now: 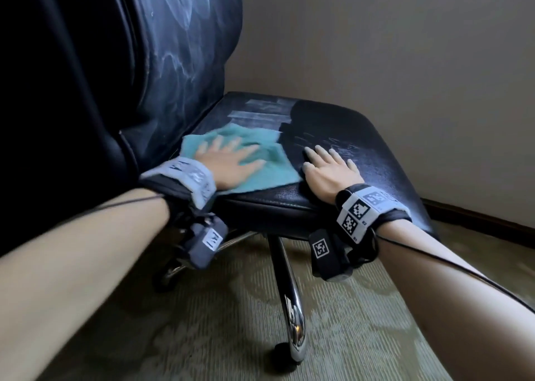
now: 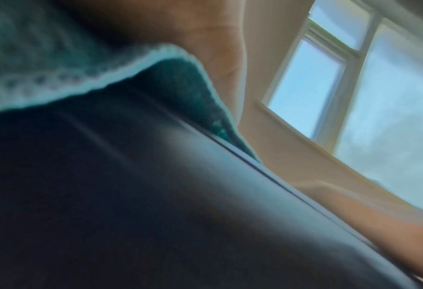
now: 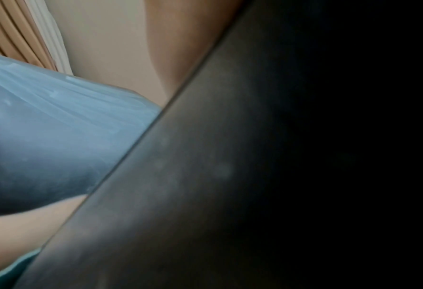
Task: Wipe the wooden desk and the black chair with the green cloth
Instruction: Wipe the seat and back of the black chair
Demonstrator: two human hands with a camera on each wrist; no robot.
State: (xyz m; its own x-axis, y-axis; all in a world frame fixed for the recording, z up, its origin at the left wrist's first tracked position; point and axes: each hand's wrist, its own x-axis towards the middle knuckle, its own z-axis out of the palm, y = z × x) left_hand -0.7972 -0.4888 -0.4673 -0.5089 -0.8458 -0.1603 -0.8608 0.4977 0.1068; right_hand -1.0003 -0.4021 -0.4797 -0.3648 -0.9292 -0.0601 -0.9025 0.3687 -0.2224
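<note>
Green cloth [image 1: 231, 160] is seen from the head view lying flat on the near left part of the black chair [image 1: 333, 126] seat, close to the backrest. It is pressed down by the left hand [image 1: 228, 163], whose fingers [image 1: 246, 150] are spread wide and point to the far right. The right hand [image 1: 327, 166] is laid flat on bare seat just right of the cloth, fingers spread too. The unwiped seat looks to lie right and far of the cloth, so the left hand is the nearer one for the next push. No table is seen.

From the left wrist view, a blurred cloth [image 2: 57, 64] edge is seen hanging over the seat rim; the fingers cannot be told.

From the right wrist view, only dark seat [image 3: 230, 176] and some skin are seen; the fingers cannot be told.
</note>
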